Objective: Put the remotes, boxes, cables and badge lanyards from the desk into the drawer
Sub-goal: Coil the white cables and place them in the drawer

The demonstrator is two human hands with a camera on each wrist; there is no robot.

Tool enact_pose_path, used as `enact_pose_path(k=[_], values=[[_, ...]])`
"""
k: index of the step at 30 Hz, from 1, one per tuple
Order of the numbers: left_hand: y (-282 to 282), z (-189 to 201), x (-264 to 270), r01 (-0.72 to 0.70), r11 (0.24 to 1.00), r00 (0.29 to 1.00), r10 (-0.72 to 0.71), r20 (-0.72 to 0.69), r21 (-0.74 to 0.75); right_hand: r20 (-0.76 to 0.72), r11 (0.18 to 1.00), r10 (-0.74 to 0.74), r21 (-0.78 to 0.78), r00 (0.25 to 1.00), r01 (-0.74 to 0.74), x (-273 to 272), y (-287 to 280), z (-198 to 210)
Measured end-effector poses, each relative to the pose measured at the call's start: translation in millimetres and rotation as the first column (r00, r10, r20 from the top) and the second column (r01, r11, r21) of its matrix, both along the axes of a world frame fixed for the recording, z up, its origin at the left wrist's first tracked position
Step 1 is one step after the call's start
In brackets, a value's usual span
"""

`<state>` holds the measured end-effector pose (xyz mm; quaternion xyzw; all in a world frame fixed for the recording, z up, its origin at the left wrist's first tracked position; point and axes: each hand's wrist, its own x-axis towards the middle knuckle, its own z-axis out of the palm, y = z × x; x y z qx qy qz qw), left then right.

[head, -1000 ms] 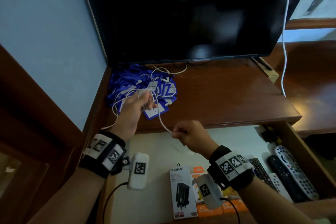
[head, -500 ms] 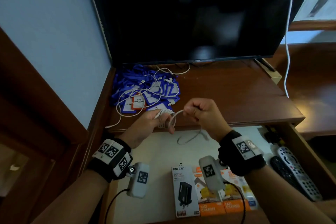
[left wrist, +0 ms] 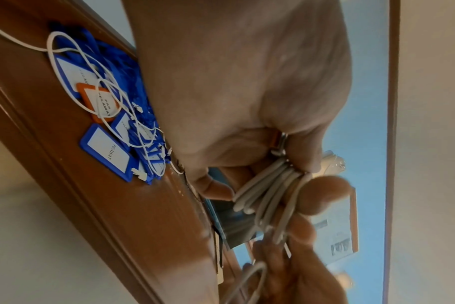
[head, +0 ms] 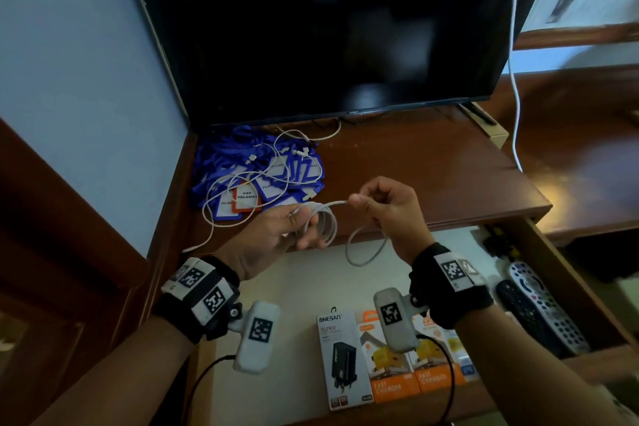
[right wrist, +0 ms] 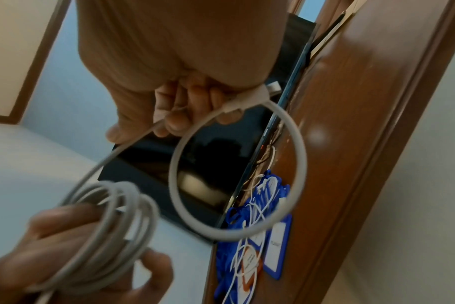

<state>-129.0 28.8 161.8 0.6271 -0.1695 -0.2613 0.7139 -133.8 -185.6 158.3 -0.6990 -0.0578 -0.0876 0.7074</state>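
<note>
My left hand [head: 276,235] holds a coil of white cable [head: 320,223] over the front edge of the desk [head: 432,176]; the coil [left wrist: 270,195] runs through its fingers. My right hand [head: 387,207] pinches the cable's free end, and a loop [head: 366,245] hangs below it over the open drawer [head: 304,290]. In the right wrist view the loop [right wrist: 237,170] and plug sit under the curled fingers. Blue badge lanyards [head: 262,169] with thin white cables [head: 242,194] lie on the desk's left. Charger boxes [head: 345,356] and remotes [head: 539,315] lie in the drawer.
A dark TV screen [head: 328,28] stands at the back of the desk. A white cord [head: 515,79] hangs down at the right. A wooden wall panel [head: 86,218] flanks the desk on the left. The drawer's right side wall [head: 570,287] is near the remotes.
Both hands came together at the desk edge. The left hand left the lanyard pile with the cable, which is now wound into a coil; the right hand rose from the drawer.
</note>
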Motion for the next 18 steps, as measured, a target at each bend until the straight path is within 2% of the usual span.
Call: enact_pose_path(k=[5,9,13,18], values=[[29,10,13,-0.017,0.953,0.998,0.001,-0.056,-0.301,-0.014,1.000,-0.013,-0.021,1.000,0.013,-10,-20,-14],[37,13,17,-0.136,0.911,0.989,0.103,-0.106,-0.388,-0.086,1.000,-0.010,0.007,0.996,0.011,-15,-21,-22],[25,14,14,-0.304,0.815,0.949,0.216,-0.228,-0.493,-0.113,0.999,-0.020,-0.028,0.993,0.017,-14,-5,-29],[13,17,18,-0.410,0.720,0.911,0.298,-0.283,-0.560,-0.142,0.998,-0.054,-0.036,0.988,0.049,-9,1,-29]])
